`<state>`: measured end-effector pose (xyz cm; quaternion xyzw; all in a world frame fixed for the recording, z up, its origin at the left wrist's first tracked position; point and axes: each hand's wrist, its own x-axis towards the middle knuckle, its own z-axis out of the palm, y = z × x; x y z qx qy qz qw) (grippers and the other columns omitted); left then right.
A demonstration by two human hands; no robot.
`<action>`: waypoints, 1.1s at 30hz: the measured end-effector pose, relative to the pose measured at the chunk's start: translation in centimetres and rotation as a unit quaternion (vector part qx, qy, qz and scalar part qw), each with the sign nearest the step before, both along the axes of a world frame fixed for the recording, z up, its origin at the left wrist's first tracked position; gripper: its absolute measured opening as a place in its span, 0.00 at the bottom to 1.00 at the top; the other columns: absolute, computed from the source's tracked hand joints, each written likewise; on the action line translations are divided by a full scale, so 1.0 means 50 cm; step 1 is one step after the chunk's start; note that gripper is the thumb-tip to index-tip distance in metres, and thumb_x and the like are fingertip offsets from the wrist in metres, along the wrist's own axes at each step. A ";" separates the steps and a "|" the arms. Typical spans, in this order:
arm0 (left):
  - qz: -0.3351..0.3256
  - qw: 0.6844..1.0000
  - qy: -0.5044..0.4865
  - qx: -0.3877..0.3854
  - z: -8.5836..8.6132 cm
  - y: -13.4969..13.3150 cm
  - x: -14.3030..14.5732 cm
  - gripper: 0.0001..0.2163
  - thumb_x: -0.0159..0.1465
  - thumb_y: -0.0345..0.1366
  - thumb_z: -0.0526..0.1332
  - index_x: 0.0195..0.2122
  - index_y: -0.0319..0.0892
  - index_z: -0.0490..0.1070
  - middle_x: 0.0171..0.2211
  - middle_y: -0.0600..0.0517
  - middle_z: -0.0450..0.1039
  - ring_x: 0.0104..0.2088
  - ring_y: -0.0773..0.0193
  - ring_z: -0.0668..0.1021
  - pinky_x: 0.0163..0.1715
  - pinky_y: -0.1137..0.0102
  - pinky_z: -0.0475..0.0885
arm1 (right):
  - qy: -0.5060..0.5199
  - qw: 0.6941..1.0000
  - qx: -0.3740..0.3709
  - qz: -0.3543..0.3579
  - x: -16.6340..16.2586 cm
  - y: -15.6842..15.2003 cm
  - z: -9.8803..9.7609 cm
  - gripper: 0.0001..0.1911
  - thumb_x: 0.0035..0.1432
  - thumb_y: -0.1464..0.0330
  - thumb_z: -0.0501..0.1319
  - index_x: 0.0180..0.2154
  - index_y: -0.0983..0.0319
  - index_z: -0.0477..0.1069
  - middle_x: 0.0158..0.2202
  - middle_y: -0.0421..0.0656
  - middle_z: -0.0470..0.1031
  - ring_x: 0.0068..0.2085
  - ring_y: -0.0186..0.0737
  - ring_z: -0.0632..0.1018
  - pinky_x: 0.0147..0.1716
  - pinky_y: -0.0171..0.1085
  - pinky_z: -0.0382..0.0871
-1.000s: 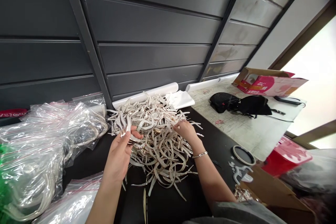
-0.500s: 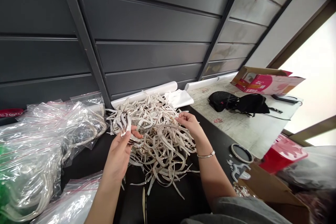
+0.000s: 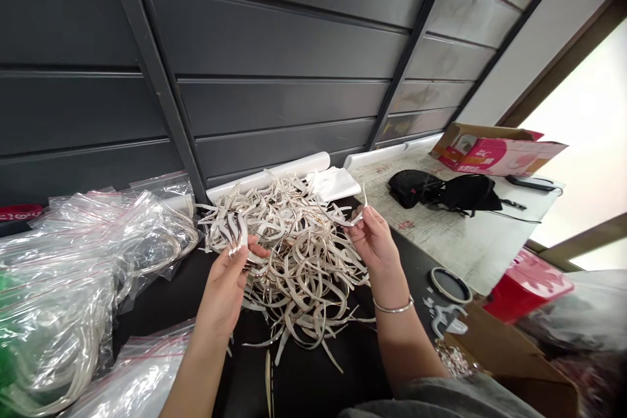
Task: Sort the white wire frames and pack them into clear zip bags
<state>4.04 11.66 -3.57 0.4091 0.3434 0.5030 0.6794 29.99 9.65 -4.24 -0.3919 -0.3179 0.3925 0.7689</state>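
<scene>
A tangled pile of curved white and gold strips [image 3: 294, 261] lies on a black table top [image 3: 313, 379]. My left hand [image 3: 228, 287] is closed round a small bundle of these strips [image 3: 234, 234], held upright at the pile's left side. My right hand [image 3: 376, 240] pinches one curved strip [image 3: 350, 217] lifted off the pile's right edge. A silver bangle sits on my right wrist.
Clear plastic zip bags [image 3: 83, 274] holding more strips are heaped at the left. A white paper roll [image 3: 274, 173] lies behind the pile. At the right are black fabric [image 3: 441, 189], a pink cardboard box [image 3: 494, 147], a round ring [image 3: 449, 285] and a brown carton [image 3: 509, 353].
My right hand has drawn one strip out of the pile and lifted it up and to the right. My left hand has kept its bundle nearly still.
</scene>
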 end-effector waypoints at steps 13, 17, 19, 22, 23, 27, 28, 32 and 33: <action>-0.037 0.997 -0.002 0.061 -0.015 -0.022 0.026 0.12 0.55 0.40 0.65 0.38 0.40 0.74 0.37 0.47 0.77 0.42 0.55 0.76 0.45 0.65 0.67 | 0.249 0.907 -0.064 0.334 -0.244 -0.024 -0.067 0.12 0.46 0.66 0.70 0.30 0.61 0.69 0.23 0.35 0.72 0.20 0.24 0.71 0.19 0.22 0.65; -0.032 0.997 0.010 0.076 -0.014 -0.021 0.024 0.11 0.56 0.39 0.64 0.39 0.40 0.74 0.37 0.47 0.77 0.38 0.57 0.77 0.39 0.66 0.70 | 0.274 0.894 -0.077 0.347 -0.256 -0.026 -0.066 0.14 0.46 0.67 0.70 0.36 0.62 0.71 0.22 0.34 0.69 0.18 0.21 0.66 0.16 0.20 0.61; -0.035 0.997 0.000 0.069 -0.009 -0.022 0.023 0.11 0.55 0.39 0.65 0.38 0.40 0.74 0.35 0.47 0.78 0.36 0.57 0.78 0.38 0.65 0.70 | 0.269 0.891 -0.077 0.357 -0.257 -0.030 -0.066 0.15 0.46 0.67 0.70 0.37 0.62 0.71 0.21 0.33 0.68 0.17 0.20 0.65 0.15 0.20 0.59; -0.049 0.997 -0.027 0.050 0.000 -0.021 0.019 0.11 0.52 0.39 0.67 0.34 0.40 0.74 0.31 0.47 0.78 0.36 0.55 0.78 0.39 0.63 0.70 | 0.275 0.886 -0.062 0.367 -0.257 -0.036 -0.067 0.13 0.47 0.64 0.69 0.32 0.61 0.69 0.20 0.32 0.66 0.17 0.22 0.65 0.15 0.21 0.59; -0.051 0.997 -0.031 0.045 0.002 -0.021 0.017 0.11 0.51 0.39 0.68 0.33 0.40 0.74 0.30 0.47 0.78 0.36 0.54 0.78 0.40 0.63 0.70 | 0.281 0.885 -0.057 0.367 -0.256 -0.037 -0.067 0.13 0.47 0.63 0.69 0.31 0.61 0.69 0.20 0.33 0.67 0.17 0.22 0.65 0.14 0.21 0.59; -0.009 0.999 -0.014 0.034 0.006 -0.012 0.005 0.13 0.49 0.40 0.69 0.33 0.39 0.75 0.29 0.48 0.78 0.37 0.55 0.78 0.45 0.61 0.68 | 0.280 0.900 -0.052 0.331 -0.240 -0.032 -0.063 0.14 0.46 0.63 0.69 0.31 0.61 0.68 0.20 0.34 0.70 0.18 0.24 0.68 0.16 0.22 0.61; 0.012 0.999 -0.005 0.036 0.006 -0.007 0.001 0.14 0.48 0.41 0.69 0.34 0.39 0.75 0.29 0.48 0.78 0.37 0.55 0.78 0.46 0.61 0.67 | 0.263 0.912 -0.046 0.313 -0.232 -0.028 -0.063 0.14 0.46 0.63 0.69 0.30 0.61 0.67 0.20 0.34 0.71 0.19 0.25 0.69 0.17 0.23 0.63; 0.105 0.991 0.006 0.086 -0.001 0.036 -0.016 0.14 0.49 0.41 0.69 0.35 0.40 0.74 0.27 0.51 0.78 0.37 0.59 0.78 0.47 0.63 0.66 | 0.094 0.965 -0.061 0.236 -0.184 -0.010 -0.079 0.14 0.50 0.60 0.66 0.30 0.63 0.68 0.23 0.38 0.73 0.21 0.28 0.73 0.19 0.26 0.66; 0.124 0.987 -0.001 0.098 -0.003 0.053 -0.020 0.13 0.50 0.40 0.68 0.35 0.40 0.74 0.27 0.52 0.78 0.36 0.60 0.78 0.47 0.63 0.66 | 0.035 0.971 -0.087 0.218 -0.170 -0.008 -0.088 0.15 0.51 0.59 0.64 0.33 0.63 0.68 0.25 0.39 0.74 0.22 0.28 0.74 0.20 0.27 0.67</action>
